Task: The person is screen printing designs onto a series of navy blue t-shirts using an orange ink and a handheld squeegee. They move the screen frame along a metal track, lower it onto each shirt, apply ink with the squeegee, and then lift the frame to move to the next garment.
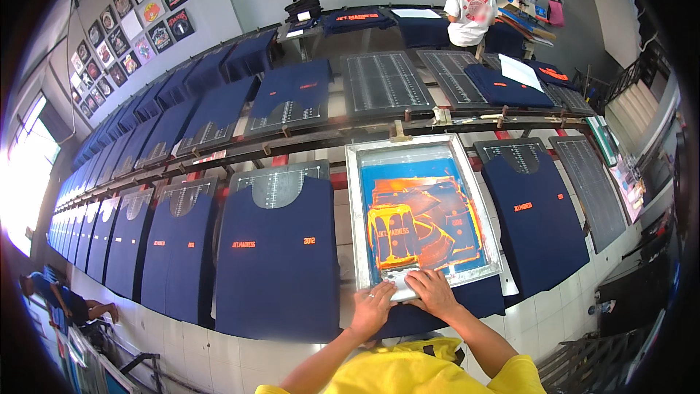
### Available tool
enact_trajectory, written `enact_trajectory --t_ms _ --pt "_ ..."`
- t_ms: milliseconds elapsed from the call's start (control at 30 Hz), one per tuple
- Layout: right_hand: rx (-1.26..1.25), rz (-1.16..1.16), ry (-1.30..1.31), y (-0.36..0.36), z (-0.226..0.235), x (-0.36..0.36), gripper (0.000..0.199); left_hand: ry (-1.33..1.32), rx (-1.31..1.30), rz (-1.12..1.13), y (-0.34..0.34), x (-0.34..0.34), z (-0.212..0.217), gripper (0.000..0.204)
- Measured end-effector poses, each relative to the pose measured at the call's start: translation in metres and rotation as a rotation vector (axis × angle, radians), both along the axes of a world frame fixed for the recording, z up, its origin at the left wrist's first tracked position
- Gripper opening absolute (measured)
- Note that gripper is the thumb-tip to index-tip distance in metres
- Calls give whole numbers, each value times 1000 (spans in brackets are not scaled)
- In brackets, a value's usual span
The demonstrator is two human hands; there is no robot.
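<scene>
A silk-screen frame with a pale metal rim lies over a navy T-shirt on a printing board. Its blue mesh carries streaks of bright orange ink. At the frame's near end, both my hands grip a squeegee, whose blade end rests low on the mesh at the near edge of the ink. My left hand wraps the squeegee's left side, wearing a ring. The right hand closes on the other side, fingers over the top. Palms and part of the handle are hidden.
Navy shirts with small orange prints, such as one shirt, lie on boards leftward; another shirt is at right. A rail runs behind the frame. Bare boards stand beyond. A person is at the back, another far left.
</scene>
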State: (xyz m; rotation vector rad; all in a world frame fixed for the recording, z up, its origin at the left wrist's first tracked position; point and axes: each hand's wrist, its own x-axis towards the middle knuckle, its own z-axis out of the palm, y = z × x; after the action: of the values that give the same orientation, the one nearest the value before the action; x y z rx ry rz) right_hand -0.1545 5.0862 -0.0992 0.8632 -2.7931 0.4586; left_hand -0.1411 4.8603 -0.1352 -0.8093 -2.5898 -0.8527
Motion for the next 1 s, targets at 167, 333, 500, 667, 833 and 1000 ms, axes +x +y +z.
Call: enact_trajectory --t_ms 167,333,500,667,833,1000 --pt "-76 -14 -15 -5 9 11 62 5 3 -41 -6 2 -4 37" --pt "-325 -187 9 48 7 -11 46 -185 346 211 -19 -16 -7 46" --pt "-281 -693 122 160 -24 -50 42 -655 750 403 -16 -59 -16 54" --pt "-784 -652 -223 194 -51 -80 47 -755 829 440 -26 -90 -28 50" --pt "-1076 -539 -214 201 -57 -79 48 -780 962 497 -12 -96 -11 46" --pt "-1085 -529 -356 207 -46 -80 58 -682 1035 524 -3 -89 3 46"
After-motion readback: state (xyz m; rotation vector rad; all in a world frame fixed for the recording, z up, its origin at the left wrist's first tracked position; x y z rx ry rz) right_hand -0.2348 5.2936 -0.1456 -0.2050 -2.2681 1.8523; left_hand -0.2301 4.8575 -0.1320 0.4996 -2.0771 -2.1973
